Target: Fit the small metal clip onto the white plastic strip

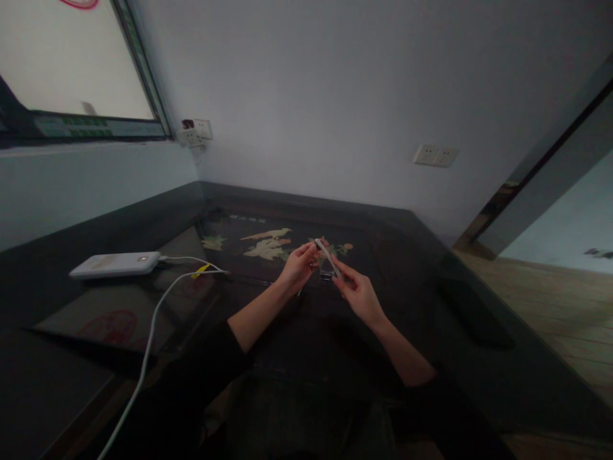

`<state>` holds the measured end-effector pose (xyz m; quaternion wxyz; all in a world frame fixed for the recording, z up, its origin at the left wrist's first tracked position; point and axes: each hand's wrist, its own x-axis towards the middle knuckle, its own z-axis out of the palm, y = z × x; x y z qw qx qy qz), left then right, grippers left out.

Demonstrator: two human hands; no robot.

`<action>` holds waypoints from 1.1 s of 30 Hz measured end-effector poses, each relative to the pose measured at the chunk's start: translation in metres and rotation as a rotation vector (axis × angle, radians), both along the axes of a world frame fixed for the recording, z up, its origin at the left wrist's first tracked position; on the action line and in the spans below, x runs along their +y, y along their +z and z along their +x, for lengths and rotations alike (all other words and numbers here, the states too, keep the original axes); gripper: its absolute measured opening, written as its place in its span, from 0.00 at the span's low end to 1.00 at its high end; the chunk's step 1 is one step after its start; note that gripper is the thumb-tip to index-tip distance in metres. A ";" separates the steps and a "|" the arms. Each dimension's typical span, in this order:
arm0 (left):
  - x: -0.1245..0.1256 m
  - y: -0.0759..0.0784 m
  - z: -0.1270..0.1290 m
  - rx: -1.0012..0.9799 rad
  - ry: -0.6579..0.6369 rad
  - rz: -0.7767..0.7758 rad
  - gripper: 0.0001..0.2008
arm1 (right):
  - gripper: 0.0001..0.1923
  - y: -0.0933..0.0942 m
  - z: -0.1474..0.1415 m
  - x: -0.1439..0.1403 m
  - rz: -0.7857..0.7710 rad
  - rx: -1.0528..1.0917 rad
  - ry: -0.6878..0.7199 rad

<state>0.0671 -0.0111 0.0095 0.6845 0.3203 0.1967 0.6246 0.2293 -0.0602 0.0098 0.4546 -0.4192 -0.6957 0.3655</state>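
Dark sleeves frame my two hands over a glossy black table.

My left hand and right hand pinch a thin white strip between fingertips, above the inlaid panel; a white power bank and cable lie left, wall sockets behind.

Two bare forearms, dark sleeves pushed up near the elbows, left hand and right hand without rings or gloves, dark clothing over the lap below
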 end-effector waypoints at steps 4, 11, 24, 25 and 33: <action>-0.001 -0.002 -0.001 0.002 -0.009 -0.008 0.17 | 0.26 0.000 0.002 0.004 0.075 -0.029 -0.063; -0.002 -0.001 -0.001 0.022 0.000 -0.025 0.17 | 0.25 -0.002 0.003 0.005 0.118 -0.040 -0.084; -0.001 0.003 0.001 -0.020 -0.001 -0.002 0.16 | 0.28 0.000 -0.002 -0.002 -0.021 0.022 0.033; -0.001 0.003 0.001 -0.018 -0.002 0.002 0.17 | 0.27 0.000 -0.001 -0.001 -0.004 0.016 0.020; -0.001 -0.001 -0.001 0.031 0.007 -0.014 0.19 | 0.25 -0.001 0.005 0.007 0.096 -0.031 -0.087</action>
